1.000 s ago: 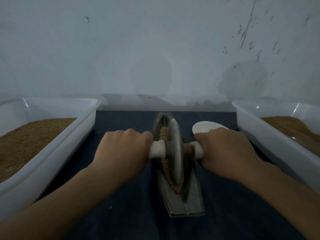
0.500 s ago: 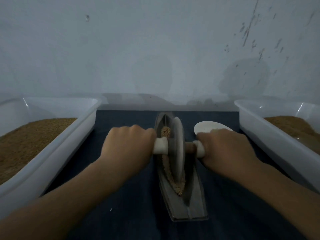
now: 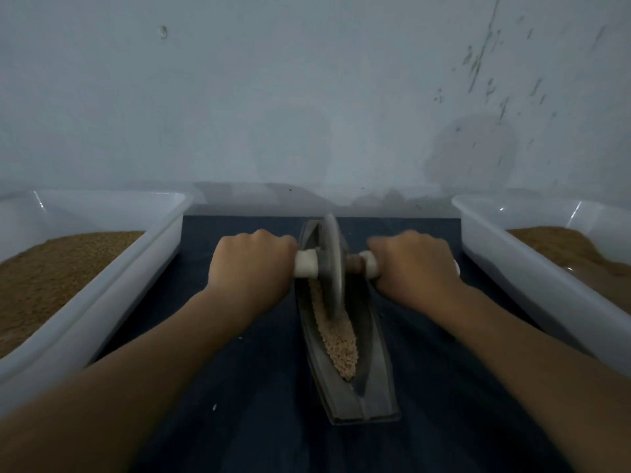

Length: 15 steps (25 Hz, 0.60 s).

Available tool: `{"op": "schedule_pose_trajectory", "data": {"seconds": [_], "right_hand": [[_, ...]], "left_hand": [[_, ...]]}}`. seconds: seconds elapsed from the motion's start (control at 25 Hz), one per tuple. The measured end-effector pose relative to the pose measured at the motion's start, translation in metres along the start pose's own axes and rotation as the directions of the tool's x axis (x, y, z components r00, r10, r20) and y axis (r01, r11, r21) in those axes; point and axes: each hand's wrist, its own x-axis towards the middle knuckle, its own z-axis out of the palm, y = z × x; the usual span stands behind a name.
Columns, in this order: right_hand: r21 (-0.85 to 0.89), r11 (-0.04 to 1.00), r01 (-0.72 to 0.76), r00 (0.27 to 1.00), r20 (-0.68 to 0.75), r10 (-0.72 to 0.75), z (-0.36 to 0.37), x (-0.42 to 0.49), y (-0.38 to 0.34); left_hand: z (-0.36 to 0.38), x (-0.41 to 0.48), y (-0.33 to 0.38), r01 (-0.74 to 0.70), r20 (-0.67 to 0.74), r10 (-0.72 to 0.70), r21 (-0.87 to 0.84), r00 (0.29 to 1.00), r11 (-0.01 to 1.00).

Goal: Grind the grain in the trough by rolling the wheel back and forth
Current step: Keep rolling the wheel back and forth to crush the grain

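Observation:
A narrow boat-shaped metal trough (image 3: 374, 387) lies lengthwise on a dark cloth, with pale crushed grain (image 3: 338, 339) along its groove. A grey metal wheel (image 3: 333, 264) stands upright in the far half of the trough on a pale axle handle (image 3: 305, 268). My left hand (image 3: 251, 268) grips the left end of the handle. My right hand (image 3: 415, 268) grips the right end, which is mostly hidden in the fist.
A white plastic tub (image 3: 112, 288) of brown grain stands at the left, and a second white tub (image 3: 532, 268) with brown grain at the right. A white dish edge (image 3: 456, 268) peeks out behind my right hand. A pale wall rises just beyond the cloth (image 3: 259, 387).
Both hands have pushed the wheel away from me toward the far end of the trough, uncovering more grain in the near half. The white dish is now almost hidden by my right hand.

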Motion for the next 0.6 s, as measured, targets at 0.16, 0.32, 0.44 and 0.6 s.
{"op": "schedule_pose_trajectory", "data": {"seconds": [0.16,0.32,0.44,0.6], "right_hand": [[-0.019,0.991,0.136,0.968,-0.209,-0.137,-0.003,-0.066,0.011],[-0.036,0.998,0.046,0.990,-0.135,-0.051,0.009,-0.017,0.005],[0.034,0.998,-0.055,0.998,0.026,0.054,0.012,0.031,-0.003],[0.051,0.999,0.011,1.000,0.014,-0.012,0.008,-0.006,0.006]], "left_hand": [[-0.009,-0.046,-0.005,-0.180,-0.238,0.168,-0.030,0.957,0.983],[0.009,-0.007,0.000,-0.035,-0.044,0.038,0.072,0.998,0.997],[0.012,0.039,-0.005,0.007,0.076,-0.007,0.004,0.997,1.000],[-0.003,0.005,-0.001,-0.083,-0.023,0.084,0.028,0.996,0.996]]}}
